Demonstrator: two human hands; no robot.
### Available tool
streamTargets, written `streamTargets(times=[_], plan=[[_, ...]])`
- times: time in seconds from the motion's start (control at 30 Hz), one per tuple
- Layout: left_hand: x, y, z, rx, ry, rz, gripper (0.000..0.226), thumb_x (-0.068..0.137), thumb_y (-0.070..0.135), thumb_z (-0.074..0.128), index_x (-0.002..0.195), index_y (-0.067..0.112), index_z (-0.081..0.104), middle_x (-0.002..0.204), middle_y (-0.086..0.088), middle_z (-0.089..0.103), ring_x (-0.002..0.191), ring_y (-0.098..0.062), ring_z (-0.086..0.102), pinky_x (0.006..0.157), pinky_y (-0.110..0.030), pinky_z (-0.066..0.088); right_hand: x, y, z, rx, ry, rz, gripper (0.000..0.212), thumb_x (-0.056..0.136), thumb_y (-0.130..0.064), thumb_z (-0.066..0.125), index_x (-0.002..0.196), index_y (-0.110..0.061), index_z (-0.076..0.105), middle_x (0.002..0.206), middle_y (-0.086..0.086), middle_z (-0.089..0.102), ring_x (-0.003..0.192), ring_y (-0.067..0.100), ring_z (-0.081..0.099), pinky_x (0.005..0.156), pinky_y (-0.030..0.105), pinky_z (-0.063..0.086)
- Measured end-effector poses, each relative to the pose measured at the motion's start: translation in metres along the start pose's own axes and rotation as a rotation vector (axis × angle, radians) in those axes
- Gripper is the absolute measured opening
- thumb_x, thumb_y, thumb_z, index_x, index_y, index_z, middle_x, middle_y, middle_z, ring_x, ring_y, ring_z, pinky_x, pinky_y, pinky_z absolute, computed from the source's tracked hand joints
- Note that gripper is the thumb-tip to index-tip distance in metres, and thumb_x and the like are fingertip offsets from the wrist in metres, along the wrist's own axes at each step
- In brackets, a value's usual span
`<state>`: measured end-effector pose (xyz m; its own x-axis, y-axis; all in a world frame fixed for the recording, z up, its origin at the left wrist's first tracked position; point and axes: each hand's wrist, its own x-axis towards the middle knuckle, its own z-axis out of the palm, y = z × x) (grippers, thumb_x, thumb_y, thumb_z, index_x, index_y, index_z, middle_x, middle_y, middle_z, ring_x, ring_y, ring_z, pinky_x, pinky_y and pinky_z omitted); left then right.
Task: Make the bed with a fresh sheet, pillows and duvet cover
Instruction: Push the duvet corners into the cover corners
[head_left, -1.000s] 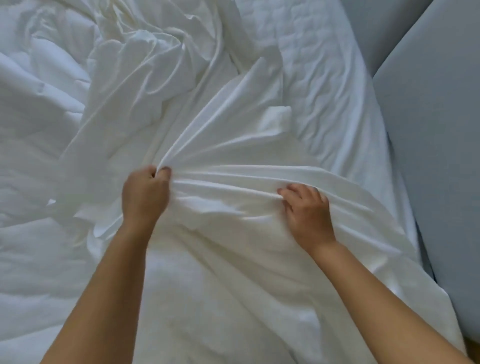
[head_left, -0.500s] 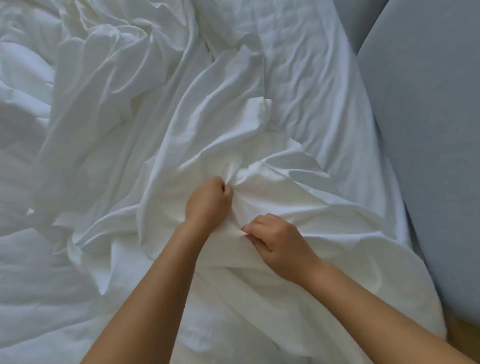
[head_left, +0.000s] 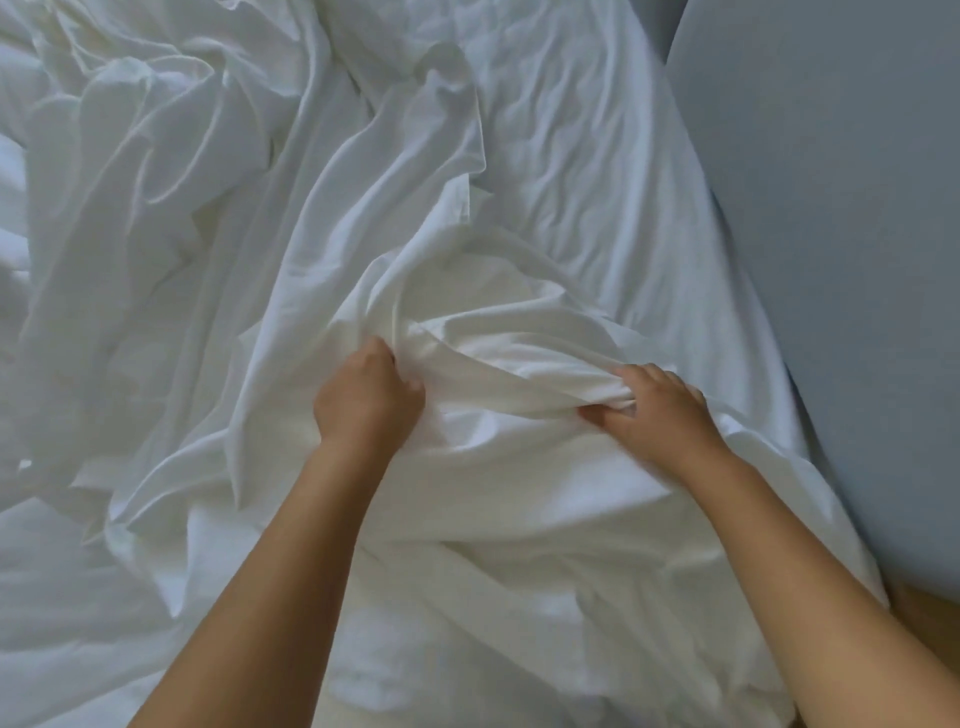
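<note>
White sheet (head_left: 363, 218): rumpled across bed.
Left hand (head_left: 366, 397): gripping a sheet fold.
Right hand (head_left: 657, 415): pinching the same fold.

Sheet (head_left: 322, 249) on bed — headboard (head_left: 841, 234) right

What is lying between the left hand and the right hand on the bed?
In the head view, a bunched fold of the white sheet spans between the left hand and the right hand; both hands grip it. Nothing else lies there.

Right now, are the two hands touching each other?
Apart. Head view shows a fold of sheet between the left hand and right hand; both grip it.
</note>
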<state>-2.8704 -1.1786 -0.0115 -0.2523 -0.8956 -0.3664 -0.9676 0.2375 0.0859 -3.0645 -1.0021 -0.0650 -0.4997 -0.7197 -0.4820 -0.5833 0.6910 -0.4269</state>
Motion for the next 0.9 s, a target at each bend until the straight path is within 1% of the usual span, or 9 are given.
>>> streamTargets(times=[0.1, 0.23, 0.33, 0.4, 0.5, 0.67, 0.77, 0.83, 0.9], plan=[[0.012, 0.025, 0.001, -0.286, -0.252, -0.128, 0.064, 0.088, 0.063, 0.04, 0.079, 0.004, 0.065, 0.061, -0.008, 0.067, 0.067, -0.03, 0.067, 0.056, -0.027, 0.046, 0.007, 0.003, -0.007, 0.066, 0.024, 0.022, 0.025, 0.092, -0.041, 0.051, 0.085, -0.017, 0.051, 0.089, 0.001, 0.054, 0.092, 0.028, 0.052, 0.072, 0.035, 0.033], [0.03, 0.049, 0.018, -0.569, -0.549, -0.357, 0.085, 0.076, 0.076, 0.047, 0.102, -0.004, 0.058, 0.055, -0.013, 0.067, 0.044, -0.024, 0.065, 0.036, -0.02, 0.044, 0.004, -0.009, -0.011, 0.318, -0.126, 0.026, 0.037, 0.096, -0.03, 0.045, 0.064, -0.012, 0.044, 0.065, -0.002, 0.048, 0.065, 0.02, 0.046, 0.058, 0.033, 0.032], [0.037, 0.053, 0.037, -0.668, -0.421, -0.392, 0.026, 0.08, 0.03, 0.059, 0.082, 0.004, 0.06, 0.044, -0.007, 0.057, 0.043, -0.024, 0.055, 0.037, -0.019, 0.037, -0.006, -0.015, -0.013, 0.483, -0.236, 0.002, 0.037, 0.092, -0.043, 0.049, 0.063, -0.019, 0.044, 0.052, -0.016, 0.042, 0.049, 0.006, 0.039, 0.053, 0.028, 0.032], [0.041, 0.054, 0.038, -0.732, -0.272, -0.336, 0.01, 0.076, 0.017, 0.057, 0.08, 0.008, 0.06, 0.051, -0.005, 0.056, 0.052, -0.026, 0.056, 0.045, -0.025, 0.042, -0.011, -0.001, -0.025, 0.453, -0.234, 0.047, 0.039, 0.083, -0.058, 0.053, 0.072, -0.021, 0.048, 0.06, -0.021, 0.052, 0.055, 0.0, 0.049, 0.056, 0.027, 0.039], [0.039, 0.059, 0.016, -0.936, -0.117, -0.237, 0.017, 0.073, 0.019, 0.061, 0.085, 0.009, 0.063, 0.061, -0.001, 0.054, 0.057, -0.02, 0.054, 0.051, -0.025, 0.044, -0.024, 0.025, -0.042, 0.296, -0.357, 0.154, 0.039, 0.074, -0.064, 0.064, 0.092, -0.031, 0.058, 0.088, -0.013, 0.065, 0.08, 0.006, 0.062, 0.069, 0.026, 0.048], [0.04, 0.106, -0.055, -1.221, 0.158, 0.016, 0.027, 0.065, 0.017, 0.061, 0.044, 0.023, 0.045, 0.048, 0.007, 0.04, 0.047, -0.013, 0.04, 0.045, -0.025, 0.032, -0.066, 0.035, -0.087, 1.065, -0.372, 0.147, 0.047, 0.059, -0.045, 0.086, 0.092, -0.013, 0.076, 0.088, 0.008, 0.075, 0.08, 0.023, 0.072, 0.061, 0.025, 0.056], [0.034, 0.15, -0.055, -1.146, 0.19, 0.067, 0.032, 0.065, 0.02, 0.062, 0.043, 0.021, 0.039, 0.047, 0.009, 0.036, 0.048, -0.013, 0.035, 0.047, -0.029, 0.028, -0.109, 0.057, -0.127, 1.258, -0.286, 0.15, 0.056, 0.047, -0.046, 0.09, 0.093, -0.017, 0.075, 0.092, 0.013, 0.074, 0.082, 0.032, 0.072, 0.059, 0.032, 0.057], [0.028, 0.178, -0.023, -1.041, 0.14, 0.072, 0.034, 0.071, 0.025, 0.062, 0.045, 0.017, 0.041, 0.043, 0.011, 0.037, 0.043, -0.012, 0.034, 0.049, -0.029, 0.028, -0.118, 0.078, -0.123, 1.116, -0.083, 0.317, 0.045, 0.054, -0.04, 0.089, 0.087, -0.014, 0.075, 0.085, 0.014, 0.073, 0.076, 0.029, 0.072, 0.06, 0.035, 0.056], [0.03, 0.192, 0.018, -0.89, 0.077, 0.053, 0.032, 0.085, 0.033, 0.058, 0.061, 0.012, 0.055, 0.059, -0.001, 0.057, 0.055, -0.017, 0.053, 0.057, -0.031, 0.037, -0.096, 0.094, -0.094, 0.698, 0.183, 0.488, 0.039, 0.068, -0.036, 0.083, 0.072, -0.002, 0.064, 0.073, 0.021, 0.067, 0.066, 0.026, 0.064, 0.059, 0.033, 0.046]])
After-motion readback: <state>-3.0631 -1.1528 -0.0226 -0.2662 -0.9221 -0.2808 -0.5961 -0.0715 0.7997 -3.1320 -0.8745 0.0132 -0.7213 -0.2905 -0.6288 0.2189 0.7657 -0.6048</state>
